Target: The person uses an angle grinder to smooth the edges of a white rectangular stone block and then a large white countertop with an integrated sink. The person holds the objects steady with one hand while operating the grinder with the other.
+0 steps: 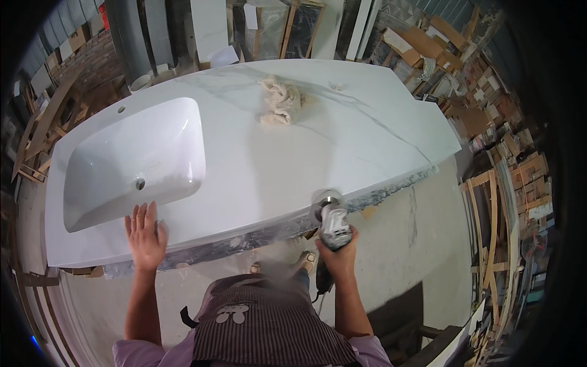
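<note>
My right hand [340,254] is wrapped round the body of an angle grinder [334,227]. The grinder's round disc sits at the near edge of a white, grey-veined countertop [367,128]; whether it touches cannot be made out. Faint dust hangs in the air left of the tool. My left hand [145,237] lies flat on the counter's front rim with its fingers stretched out, just below a white rectangular sink [137,156]. Toward the back middle of the counter lies a crumpled beige cloth [281,101].
Wood scraps and boxes [428,49] are piled at the far right, and wooden frames [489,232] stand on the right. Upright slabs [211,30] lean behind the counter. A white bucket [140,83] is behind the sink. A cord hangs from the grinder beside my legs.
</note>
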